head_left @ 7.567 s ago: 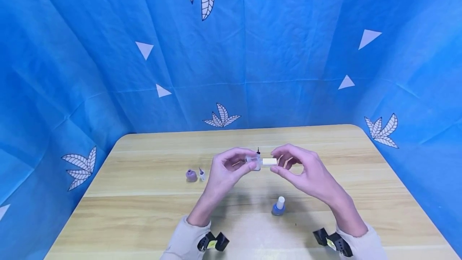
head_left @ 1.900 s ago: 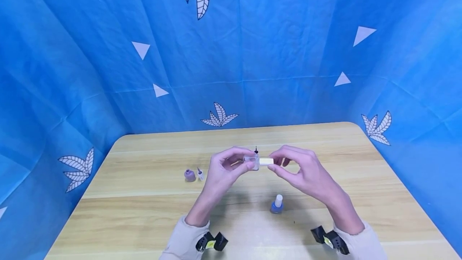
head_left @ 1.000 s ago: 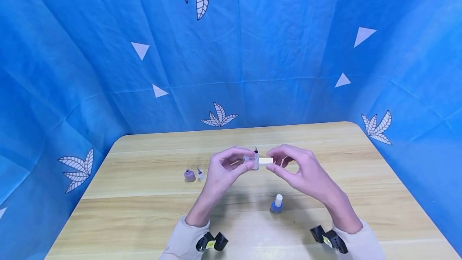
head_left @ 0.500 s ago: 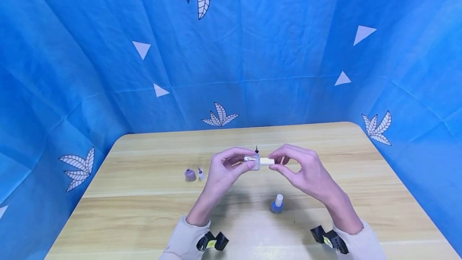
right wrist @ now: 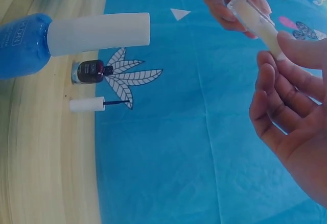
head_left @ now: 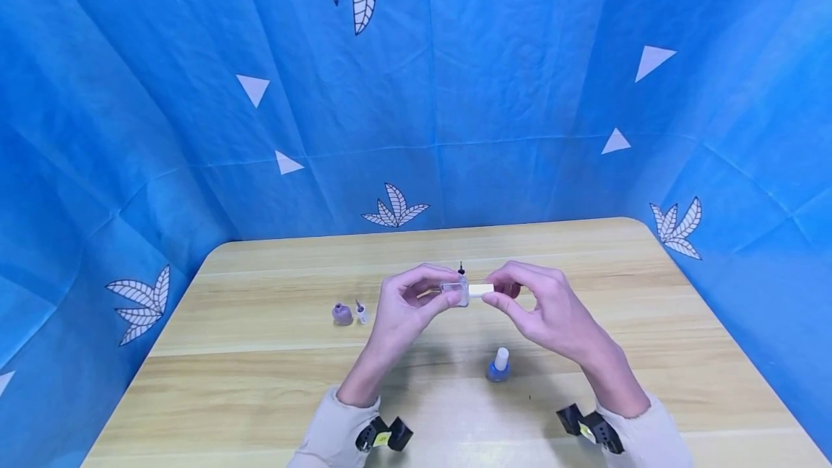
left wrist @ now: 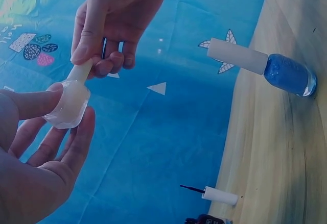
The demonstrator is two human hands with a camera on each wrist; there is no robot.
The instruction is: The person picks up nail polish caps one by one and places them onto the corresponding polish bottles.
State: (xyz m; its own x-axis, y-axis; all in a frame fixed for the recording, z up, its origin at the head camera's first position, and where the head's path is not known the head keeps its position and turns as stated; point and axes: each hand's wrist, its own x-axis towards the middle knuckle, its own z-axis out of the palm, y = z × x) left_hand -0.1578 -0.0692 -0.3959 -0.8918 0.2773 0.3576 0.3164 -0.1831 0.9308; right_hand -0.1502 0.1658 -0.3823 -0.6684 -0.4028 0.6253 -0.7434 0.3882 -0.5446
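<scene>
Above the table, my left hand (head_left: pixel 406 302) grips a clear, pale nail polish bottle (left wrist: pixel 69 104) that lies tilted on its side. The thumb and fingers of my right hand (head_left: pixel 546 302) pinch the bottle's white cap (head_left: pixel 480 290), which sits at its neck. In the right wrist view, the other fingers of that hand curl below the cap. Below my hands stands a blue nail polish bottle (head_left: pixel 499 370) with a white cap on. A thin dark tip (head_left: pixel 461 268) shows just beyond the clear bottle in the head view.
Left of my left hand, an uncapped purple nail polish bottle (head_left: pixel 341 315) stands on the wooden table (head_left: pixel 260 381). Beside it is its white cap (head_left: pixel 361 313), upright with the dark brush pointing up. A blue cloth (head_left: pixel 507 92) with leaf prints hangs around the table.
My right fingers have shifted their hold on the white cap over the past seconds. Both hands stay at nearly the same spot, and the bottles on the table have not moved.
</scene>
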